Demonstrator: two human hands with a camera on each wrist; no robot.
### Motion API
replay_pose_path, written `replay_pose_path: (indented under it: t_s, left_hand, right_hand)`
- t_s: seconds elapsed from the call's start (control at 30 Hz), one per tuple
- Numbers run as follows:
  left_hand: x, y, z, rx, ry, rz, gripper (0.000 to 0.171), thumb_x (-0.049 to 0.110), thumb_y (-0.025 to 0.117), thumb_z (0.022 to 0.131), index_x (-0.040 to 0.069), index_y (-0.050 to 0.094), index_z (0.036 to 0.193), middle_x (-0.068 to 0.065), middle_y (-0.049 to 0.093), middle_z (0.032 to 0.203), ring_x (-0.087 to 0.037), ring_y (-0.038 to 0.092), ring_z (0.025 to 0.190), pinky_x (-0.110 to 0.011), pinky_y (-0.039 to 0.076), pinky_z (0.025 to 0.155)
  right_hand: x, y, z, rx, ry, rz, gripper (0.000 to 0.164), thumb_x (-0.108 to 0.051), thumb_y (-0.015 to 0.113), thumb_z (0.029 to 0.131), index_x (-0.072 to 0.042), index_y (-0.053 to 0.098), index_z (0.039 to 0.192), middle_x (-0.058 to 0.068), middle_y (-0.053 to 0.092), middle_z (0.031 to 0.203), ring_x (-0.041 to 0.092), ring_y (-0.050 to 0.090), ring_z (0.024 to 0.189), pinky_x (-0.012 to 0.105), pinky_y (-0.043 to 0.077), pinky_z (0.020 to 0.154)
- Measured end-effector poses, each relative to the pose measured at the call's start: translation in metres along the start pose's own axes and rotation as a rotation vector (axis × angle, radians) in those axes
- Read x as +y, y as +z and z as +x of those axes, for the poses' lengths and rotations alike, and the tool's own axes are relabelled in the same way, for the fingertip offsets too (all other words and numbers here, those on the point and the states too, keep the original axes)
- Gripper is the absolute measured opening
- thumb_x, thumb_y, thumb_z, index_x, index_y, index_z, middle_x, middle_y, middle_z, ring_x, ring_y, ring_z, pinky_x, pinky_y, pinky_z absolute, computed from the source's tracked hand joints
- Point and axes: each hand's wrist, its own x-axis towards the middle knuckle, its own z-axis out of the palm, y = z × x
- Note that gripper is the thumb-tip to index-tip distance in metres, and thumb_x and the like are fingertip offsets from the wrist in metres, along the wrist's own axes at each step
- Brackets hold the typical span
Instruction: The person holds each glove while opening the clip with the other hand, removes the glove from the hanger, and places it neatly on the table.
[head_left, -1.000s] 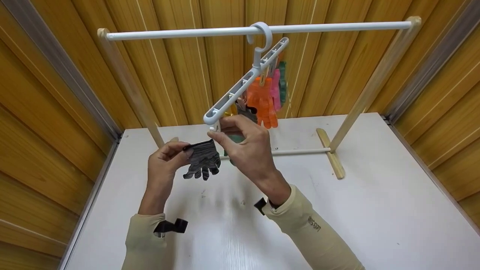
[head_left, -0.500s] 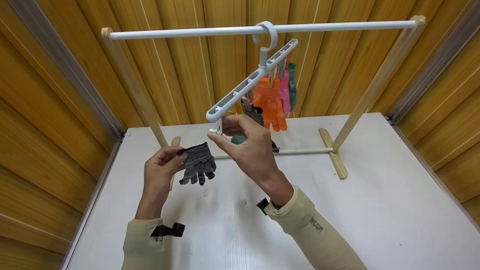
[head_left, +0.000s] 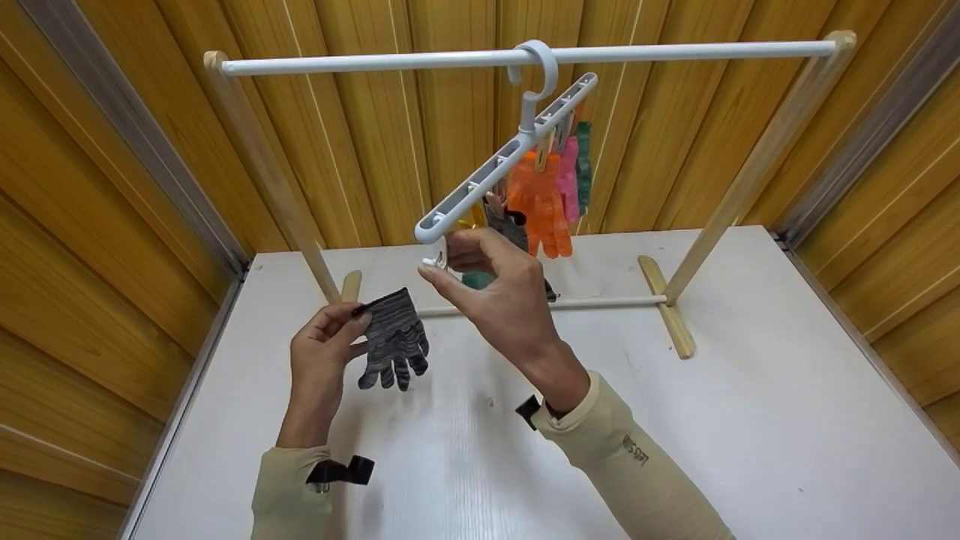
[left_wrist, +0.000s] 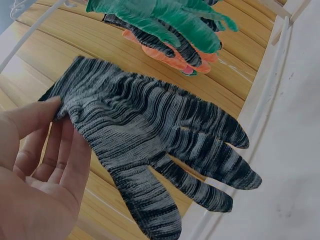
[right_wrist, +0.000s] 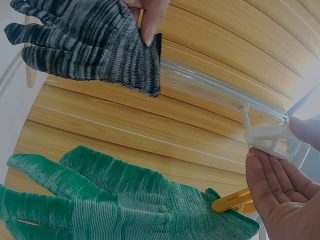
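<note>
By one corner of its cuff, my left hand (head_left: 319,367) pinches a black-and-grey striped knit glove (head_left: 394,341), whose fingers hang down. The glove spreads flat across the left wrist view, its cuff (left_wrist: 82,75) near my thumb. My right hand (head_left: 514,300) pinches a white clothespin (right_wrist: 267,134) at the near end of a grey hanger (head_left: 484,180). Nothing shows between the clothespin's tips, and the striped glove hangs apart from it, lower and to the left. Just behind my right hand hangs a green glove (right_wrist: 125,205), clipped by a yellow clothespin (right_wrist: 232,201).
The hanger hooks over the white bar (head_left: 360,64) of a wooden-legged rack and points toward me. Farther along it hang an orange glove (head_left: 536,199), a pink glove (head_left: 570,180) and another striped glove (head_left: 504,221). Below is a white table (head_left: 465,465); wood-panel walls (head_left: 97,225) surround it.
My left hand and the striped glove have moved down and slightly left, away from the clothespin, and the glove hangs lower. My right hand stays on the clothespin.
</note>
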Motion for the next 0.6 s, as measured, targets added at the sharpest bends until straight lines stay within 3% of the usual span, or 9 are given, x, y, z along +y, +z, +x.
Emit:
replay_pose_path:
  t_s: [0.27, 0.47, 0.6]
  left_hand:
    - [-0.014, 0.006, 0.001, 0.141, -0.095, -0.232, 0.011, -0.003, 0.07, 0.1, 0.003, 0.072, 0.109, -0.007, 0.073, 0.098, -0.017, 0.074, 0.085, -0.027, 0.062, 0.069]
    - [-0.021, 0.014, 0.006, 0.189, -0.108, -0.368, 0.013, -0.002, 0.068, 0.102, -0.001, 0.066, 0.115, -0.009, 0.071, 0.103, -0.017, 0.074, 0.09, -0.028, 0.063, 0.074]
    - [-0.029, 0.018, 0.013, 0.258, -0.141, -0.447, 0.014, 0.0, 0.067, 0.103, -0.001, 0.065, 0.117, -0.008, 0.072, 0.103, -0.016, 0.073, 0.091, -0.029, 0.063, 0.076]
  right_hand:
    - [0.001, 0.0, 0.001, -0.006, 0.001, 0.012, 0.036, -0.015, 0.089, 0.089, 0.0, 0.072, 0.116, 0.005, 0.076, 0.105, 0.011, 0.074, 0.094, 0.032, 0.061, 0.088]
    - [0.002, 0.001, 0.001, -0.006, -0.011, 0.025, 0.035, -0.014, 0.089, 0.089, 0.0, 0.072, 0.116, 0.006, 0.076, 0.105, 0.013, 0.074, 0.094, 0.032, 0.062, 0.087]
    - [0.002, 0.001, 0.002, -0.007, -0.01, 0.025, 0.035, -0.013, 0.089, 0.088, 0.0, 0.072, 0.116, 0.007, 0.076, 0.105, 0.013, 0.074, 0.094, 0.032, 0.061, 0.087]
